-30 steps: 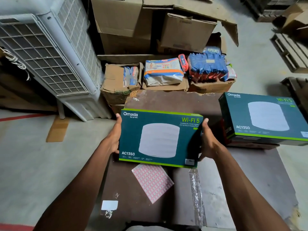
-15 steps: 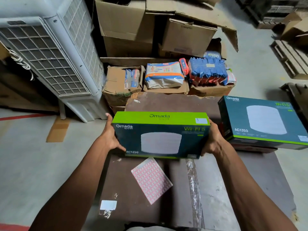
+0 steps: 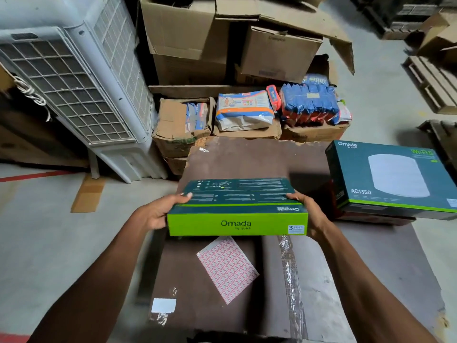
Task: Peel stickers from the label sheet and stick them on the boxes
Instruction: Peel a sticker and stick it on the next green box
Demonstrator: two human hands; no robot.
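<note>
I hold a dark green Omada box [image 3: 237,209] above the brown table [image 3: 371,268]. Its bright green side faces me and its printed back faces up. My left hand [image 3: 160,209] grips the box's left end, thumb on top. At the right end my right hand [image 3: 309,211] grips it the same way. Below the box a pink-and-white label sheet [image 3: 227,268] lies flat on the table. A second Omada box [image 3: 393,177] rests face up at the table's right edge, on top of another box.
Cardboard cartons [image 3: 222,40] and packets [image 3: 243,110] are stacked behind the table. A white air cooler [image 3: 79,82] stands at the left. A white sticker [image 3: 163,305] and a strip of clear tape [image 3: 291,280] lie on the table. Wooden pallets [image 3: 432,85] sit at the far right.
The box has been turned over away from me in both hands: first its front faced up, then its green edge, now its printed back is on top.
</note>
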